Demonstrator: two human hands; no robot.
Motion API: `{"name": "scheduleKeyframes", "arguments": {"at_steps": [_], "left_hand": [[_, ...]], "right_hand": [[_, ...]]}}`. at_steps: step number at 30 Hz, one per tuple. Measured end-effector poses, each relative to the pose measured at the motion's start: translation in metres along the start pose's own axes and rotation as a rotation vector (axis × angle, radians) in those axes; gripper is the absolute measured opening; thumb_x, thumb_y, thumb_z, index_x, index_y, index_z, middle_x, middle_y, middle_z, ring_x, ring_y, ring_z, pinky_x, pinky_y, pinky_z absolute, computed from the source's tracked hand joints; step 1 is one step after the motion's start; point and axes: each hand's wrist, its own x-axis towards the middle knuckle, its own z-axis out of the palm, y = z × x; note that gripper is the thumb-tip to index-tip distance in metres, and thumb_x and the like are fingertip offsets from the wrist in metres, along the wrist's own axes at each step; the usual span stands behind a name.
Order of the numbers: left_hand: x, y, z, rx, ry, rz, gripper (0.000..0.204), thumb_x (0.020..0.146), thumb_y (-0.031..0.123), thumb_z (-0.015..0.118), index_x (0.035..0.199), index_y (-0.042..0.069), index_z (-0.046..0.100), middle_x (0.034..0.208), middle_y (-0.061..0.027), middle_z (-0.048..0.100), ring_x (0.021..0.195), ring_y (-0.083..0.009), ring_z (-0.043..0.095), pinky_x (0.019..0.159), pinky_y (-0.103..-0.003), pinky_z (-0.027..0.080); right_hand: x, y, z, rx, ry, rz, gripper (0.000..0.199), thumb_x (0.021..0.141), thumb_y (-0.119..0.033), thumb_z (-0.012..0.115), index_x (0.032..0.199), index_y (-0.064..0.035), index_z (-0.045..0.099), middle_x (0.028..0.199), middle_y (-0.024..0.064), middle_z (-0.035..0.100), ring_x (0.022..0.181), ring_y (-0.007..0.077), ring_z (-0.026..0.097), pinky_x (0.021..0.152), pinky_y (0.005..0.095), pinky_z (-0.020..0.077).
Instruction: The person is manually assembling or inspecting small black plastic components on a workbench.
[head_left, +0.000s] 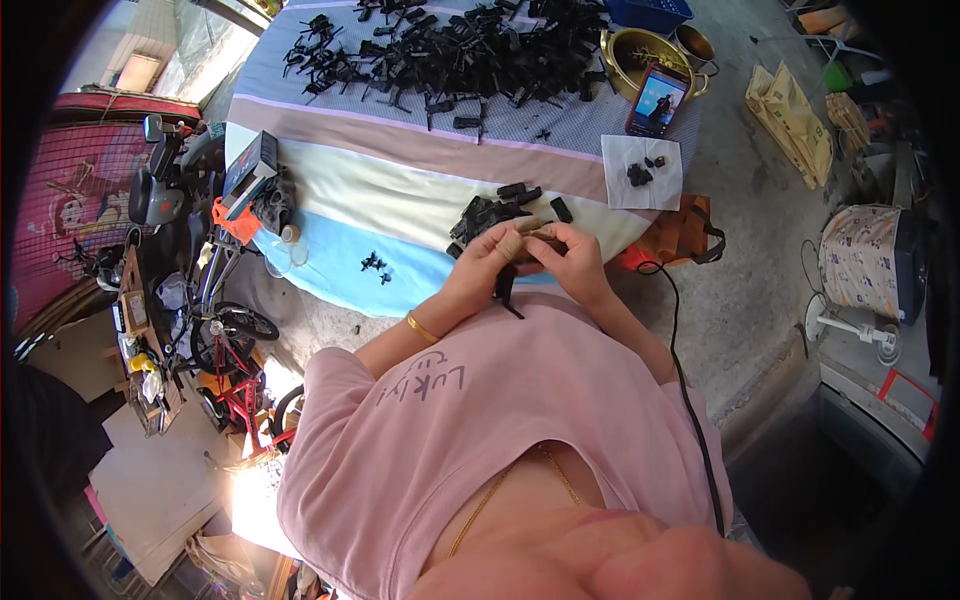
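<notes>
Close in front of my chest, at the table's near edge, my left hand [480, 265] and my right hand [572, 262] meet with fingers bent together. Below them a black plastic part [506, 285] with a thin prong sticks out, gripped by the left fingers. What the right fingertips pinch is too small to make out. Tan wraps cover some of the fingers. Just beyond my hands lies a small heap of black plastic parts [485, 215], with a single black piece [561, 209] beside it. Several tiny black pieces [374, 262] lie on the blue stripe to the left.
A large pile of black parts [450, 50] covers the table's far side. At the far right stand a brass-coloured pot [618, 62], a blue basket [650, 12], a propped phone [658, 100] and a white paper [645, 190] with black bits. A black cable [682, 380] hangs by my right arm.
</notes>
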Motion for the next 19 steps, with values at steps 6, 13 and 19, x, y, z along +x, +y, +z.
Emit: {"name": "scheduleKeyframes", "arguments": {"at_steps": [6, 13, 19], "left_hand": [[-0.009, -0.004, -0.014, 0.016, -0.066, -0.141, 0.037, 0.092, 0.032, 0.04, 0.113, 0.002, 0.047, 0.089, -0.0052, 0.055, 0.065, -0.0108, 0.051, 0.061, -0.024, 0.044], [0.02, 0.0, -0.03, -0.324, 0.307, -0.271, 0.034, 0.092, 0.033, 0.042, 0.101, 0.003, 0.054, 0.077, -0.0053, 0.056, 0.063, -0.0148, 0.052, 0.059, -0.027, 0.045], [0.026, -0.001, -0.016, -0.246, 0.246, -0.219, 0.033, 0.091, 0.033, 0.042, 0.098, 0.003, 0.055, 0.084, -0.0106, 0.06, 0.077, -0.0207, 0.057, 0.069, -0.032, 0.049]], "right_hand": [[-0.005, -0.008, -0.005, -0.117, 0.007, -0.112, 0.013, 0.079, -0.004, 0.061, 0.09, 0.0017, 0.058, 0.08, 0.0016, 0.06, 0.069, 0.0043, 0.053, 0.061, 0.018, 0.0437], [-0.01, -0.023, 0.015, -0.402, -0.228, -0.32, 0.023, 0.07, -0.006, 0.069, 0.09, 0.0, 0.059, 0.078, 0.0027, 0.062, 0.059, 0.0091, 0.052, 0.052, 0.0213, 0.0416], [-0.007, -0.018, 0.011, -0.554, -0.214, -0.563, 0.014, 0.073, -0.006, 0.066, 0.086, -0.0034, 0.061, 0.077, 0.0078, 0.061, 0.06, 0.0166, 0.056, 0.057, 0.0252, 0.0456]]}}
